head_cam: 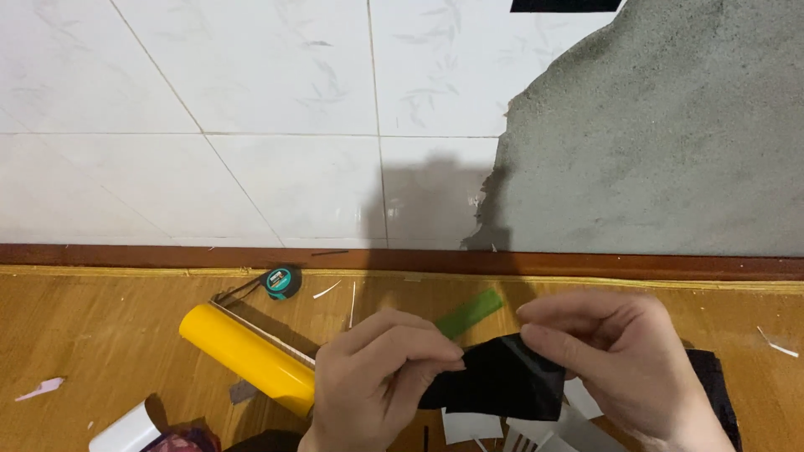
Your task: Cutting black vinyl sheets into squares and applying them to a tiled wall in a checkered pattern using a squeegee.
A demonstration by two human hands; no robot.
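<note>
My left hand (377, 381) and my right hand (611, 360) both pinch a small black sheet (502, 381) between thumb and fingers, holding it over the wooden surface (100, 335). The left hand grips its left edge, the right hand its upper right corner. A green strip (471, 312) lies just behind the sheet, partly hidden by my left fingers. A yellow roll (247, 356) lies to the left of my left hand.
A teal tape measure (282, 282) with its tape pulled out lies near the wall edge. White scraps (473, 425) lie under the sheet, a white roll (126, 431) at the lower left, a dark object (713, 385) at the right. White tiles (251, 125) and grey plaster (670, 134) stand behind.
</note>
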